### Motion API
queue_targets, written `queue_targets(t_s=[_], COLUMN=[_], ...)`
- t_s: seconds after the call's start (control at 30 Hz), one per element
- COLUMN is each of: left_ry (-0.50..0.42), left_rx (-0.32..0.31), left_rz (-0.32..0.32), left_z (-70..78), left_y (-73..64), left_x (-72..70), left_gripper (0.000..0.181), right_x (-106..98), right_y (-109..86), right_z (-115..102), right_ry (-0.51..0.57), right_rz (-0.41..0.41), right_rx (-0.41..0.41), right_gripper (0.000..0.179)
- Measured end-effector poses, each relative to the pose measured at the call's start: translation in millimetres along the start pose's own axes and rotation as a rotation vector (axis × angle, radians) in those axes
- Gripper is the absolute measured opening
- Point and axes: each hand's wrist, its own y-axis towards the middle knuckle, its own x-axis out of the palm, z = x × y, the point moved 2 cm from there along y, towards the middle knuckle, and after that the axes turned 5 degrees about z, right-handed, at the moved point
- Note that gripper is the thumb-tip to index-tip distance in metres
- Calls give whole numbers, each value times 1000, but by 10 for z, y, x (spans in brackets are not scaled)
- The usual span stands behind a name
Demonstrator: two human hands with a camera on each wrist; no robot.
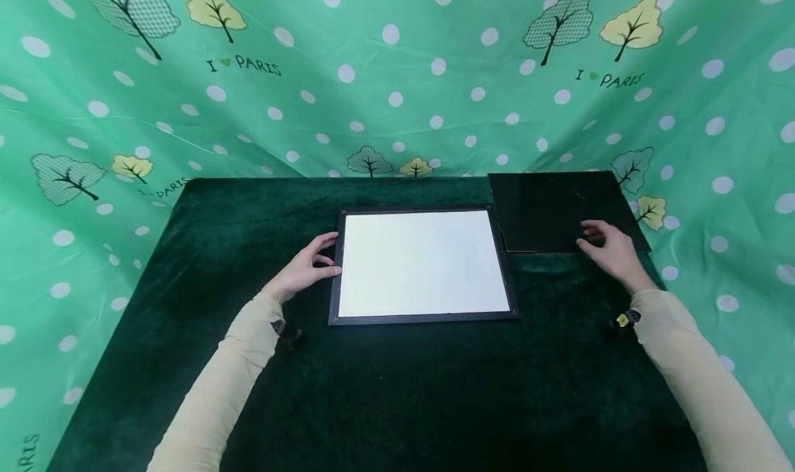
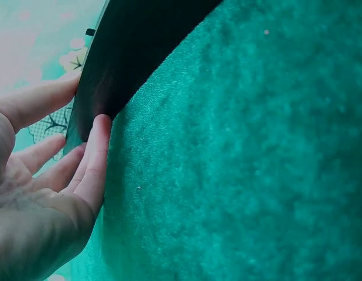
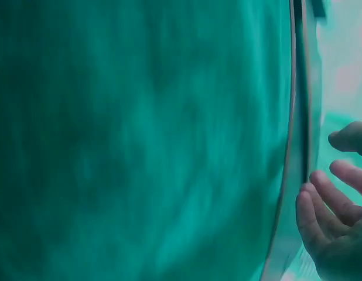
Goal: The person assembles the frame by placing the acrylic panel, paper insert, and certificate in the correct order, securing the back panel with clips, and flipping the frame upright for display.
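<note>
A white rectangular board (image 1: 425,263) with a dark frame lies flat on the dark green cloth. My left hand (image 1: 309,263) is at its left side, with thumb and fingertips spread along the frame. In the left wrist view, the slightly bent fingers (image 2: 93,167) touch the dark side of the frame (image 2: 125,58). A flat black panel (image 1: 546,210) lies to the board's right, farther back. Over its front right part is my right hand (image 1: 611,251), loosely bent with thumb and fingers apart. The right wrist view shows the fingertips (image 3: 304,202) close to the panel's thin edge (image 3: 292,105).
Dark green velvety cloth (image 1: 397,396) covers the table. Behind it and along both sides hangs a light green curtain (image 1: 397,65) with white dots and printed trees. The panel's left edge lies close to the board's upper right corner. A small dark device sits at each wrist.
</note>
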Motion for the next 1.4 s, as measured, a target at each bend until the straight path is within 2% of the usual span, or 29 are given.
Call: queue_targets(t_s=[0.17,0.4,0.5,0.57,0.7,0.93,1.1,1.2,1.4], left_ry=[5,9,11,14,5,11,19,25,9], left_rx=[0,12,10,10,10,9,12,15,22], left_rz=[2,5,5,4,3,11,11,10,-2], left_z=[-19,-33,-55,-60,-64,-49,-48,-39,171], left_y=[-8,6,18,18,4,-7,-2,-4,-113], left_x=[9,6,4,3,-7,-1,0,-3,-7], left_gripper=[76,76,77,76,76,75,75,75,74], right_x=[-159,-267,-299,-316,-359,-387,-415,-429,-449], right_y=[31,17,-29,-59,-89,-33,26,48,76], right_z=[292,482,575,614,625,578,576,580,583], right_ry=[-10,69,113,162,210,239,340,414,517], right_rz=[-1,8,50,105,187,132,161,153,136], right_rx=[101,178,219,265,338,378,458,478,496], right_gripper=[54,64,64,64,64,69,67,68,71])
